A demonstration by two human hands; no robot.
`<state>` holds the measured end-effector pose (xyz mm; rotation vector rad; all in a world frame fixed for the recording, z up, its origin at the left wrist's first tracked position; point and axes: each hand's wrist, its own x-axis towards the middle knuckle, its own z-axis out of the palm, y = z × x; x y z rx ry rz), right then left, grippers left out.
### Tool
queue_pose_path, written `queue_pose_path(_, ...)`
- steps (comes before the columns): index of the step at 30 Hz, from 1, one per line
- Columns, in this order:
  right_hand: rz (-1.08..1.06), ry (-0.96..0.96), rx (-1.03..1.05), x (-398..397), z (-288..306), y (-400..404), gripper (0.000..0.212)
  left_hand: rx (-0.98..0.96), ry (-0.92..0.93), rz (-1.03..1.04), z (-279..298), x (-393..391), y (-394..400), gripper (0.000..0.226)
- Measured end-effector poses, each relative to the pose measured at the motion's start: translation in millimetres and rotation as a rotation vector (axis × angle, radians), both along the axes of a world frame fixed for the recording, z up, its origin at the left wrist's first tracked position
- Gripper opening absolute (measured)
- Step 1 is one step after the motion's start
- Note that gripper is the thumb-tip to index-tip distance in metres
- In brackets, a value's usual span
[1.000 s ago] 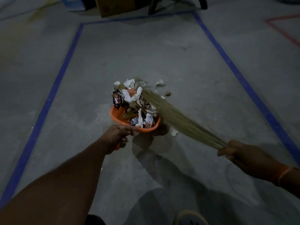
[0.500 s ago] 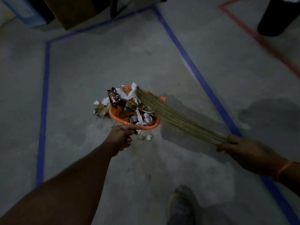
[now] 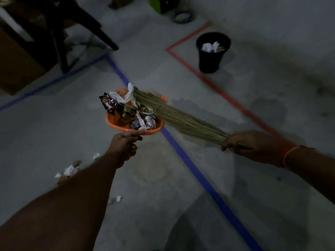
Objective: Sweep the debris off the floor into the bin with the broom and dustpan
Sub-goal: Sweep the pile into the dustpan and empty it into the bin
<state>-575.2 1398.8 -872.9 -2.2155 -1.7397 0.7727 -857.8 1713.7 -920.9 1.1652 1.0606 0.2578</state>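
Gripping dustpan [image 3: 117, 126] w/ left hand [image 3: 125, 145], broom [image 3: 181, 120] w/ right hand [image 3: 253, 147]; bin [image 3: 211, 57] now visible.

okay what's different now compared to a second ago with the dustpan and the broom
The orange dustpan, full of litter, has been lifted off the floor and carried over the blue tape toward the black bin, now in view. Some scraps stayed behind on the floor. Unchanged: the left hand grips the dustpan handle, the right hand holds the broom, bristles pressed on the load.
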Motion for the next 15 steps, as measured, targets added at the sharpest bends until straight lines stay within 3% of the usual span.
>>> queue_pose_path(6, -0.151, 0.060, 0.006, 110.8, 34.6, -14.8, 0.033, 0.026, -0.032, -0.048, 23.0, 140.0, -1.2, 0.037)
queue_pose_path(9, -0.113, 0.043, 0.022, 173.5, 35.9, -14.7, 0.015, 0.029, -0.039, -0.077, 20.4, 210.4, 7.7, 0.038)
queue_pose_path(11, -0.073, -0.023, 0.079, 228.4, 27.5, -11.8, 0.038, 0.023, -0.038, -0.096, 15.8, 264.3, 16.9, 0.038)
queue_pose_path(13, -0.064, -0.051, 0.055, 277.3, 19.5, -3.2, 0.022, 0.053, -0.016, -0.103, 7.7, 307.9, 24.7, 0.037)
queue_pose_path(15, -0.111, -0.035, 0.006, 320.0, 15.9, 3.5, 0.030, 0.064, 0.006, -0.111, 3.7, 350.0, 28.2, 0.037)
